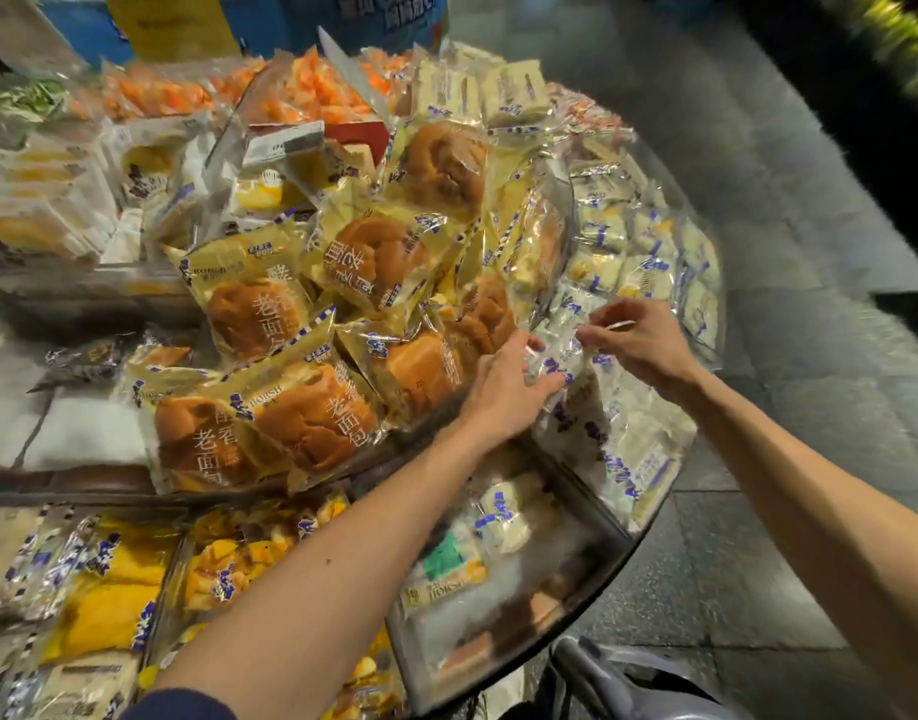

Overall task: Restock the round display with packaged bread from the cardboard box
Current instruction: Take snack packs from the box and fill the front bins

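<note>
Both hands, the left hand (pixel 503 392) flat and the right hand (pixel 639 340) pinching, steady a clear bread packet (pixel 566 366) so it sits upright on the round display (pixel 706 324).

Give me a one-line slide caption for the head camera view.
Both hands, left and right, arrange a clear-wrapped pack beside golden bread bags.

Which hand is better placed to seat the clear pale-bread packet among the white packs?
The right hand: it pinches the clear packet's top edge directly over the white packs. The left hand lies flat between it and the brown bun packs.
</note>
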Demonstrator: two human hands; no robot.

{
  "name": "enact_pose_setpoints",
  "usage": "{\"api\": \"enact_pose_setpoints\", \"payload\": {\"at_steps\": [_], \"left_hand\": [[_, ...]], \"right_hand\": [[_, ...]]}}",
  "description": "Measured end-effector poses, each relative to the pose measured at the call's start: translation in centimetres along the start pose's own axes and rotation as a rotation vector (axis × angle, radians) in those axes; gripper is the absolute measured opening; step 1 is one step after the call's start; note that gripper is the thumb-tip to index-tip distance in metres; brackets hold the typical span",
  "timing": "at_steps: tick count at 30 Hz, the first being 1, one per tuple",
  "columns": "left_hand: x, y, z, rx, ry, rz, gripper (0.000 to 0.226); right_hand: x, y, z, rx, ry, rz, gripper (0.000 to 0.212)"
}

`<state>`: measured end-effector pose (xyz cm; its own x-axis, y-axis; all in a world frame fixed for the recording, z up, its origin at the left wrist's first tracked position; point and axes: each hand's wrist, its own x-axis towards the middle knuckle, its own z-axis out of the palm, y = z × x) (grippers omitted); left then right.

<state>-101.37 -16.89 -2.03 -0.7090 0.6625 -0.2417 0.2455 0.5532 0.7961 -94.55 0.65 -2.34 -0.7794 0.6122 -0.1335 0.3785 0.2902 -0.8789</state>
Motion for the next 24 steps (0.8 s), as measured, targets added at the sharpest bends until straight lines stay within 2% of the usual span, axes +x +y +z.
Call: {"api": "enact_pose_setpoints", "payload": {"at_steps": [3, 8, 12, 14, 19, 24], "left_hand": [[3.1, 1.8, 1.4, 0.119, 0.058, 0.087, 0.034], [7.6, 2.9, 3.7, 0.430, 0.135, 0.192, 0.034], [9.5, 2.1, 4.8, 0.739, 0.161, 0.233, 0.037], [9.7, 1.7, 5.0, 0.819, 0.148, 0.259, 0.040], [9.2, 1.9, 4.3, 0.794, 0.097, 0.281, 0.040], [7.0, 4.1, 3.2, 0.561, 0.105, 0.363, 0.032]], "right_hand": [[3.0, 0.8, -0.9, -0.085, 0.032, -0.015, 0.011], [7.2, 2.0, -1.5, -0.280, 0.028, -0.072, 0.023], [8.0, 3.0, -1.2, -0.471, -0.104, -0.098, 0.029], [7.7, 3.1, -1.2, -0.501, -0.157, -0.101, 0.033], [5.4, 3.3, -1.8, -0.483, -0.083, -0.138, 0.040], [-2.6, 3.4, -3.8, -0.350, 0.105, -0.067, 0.027]]}}
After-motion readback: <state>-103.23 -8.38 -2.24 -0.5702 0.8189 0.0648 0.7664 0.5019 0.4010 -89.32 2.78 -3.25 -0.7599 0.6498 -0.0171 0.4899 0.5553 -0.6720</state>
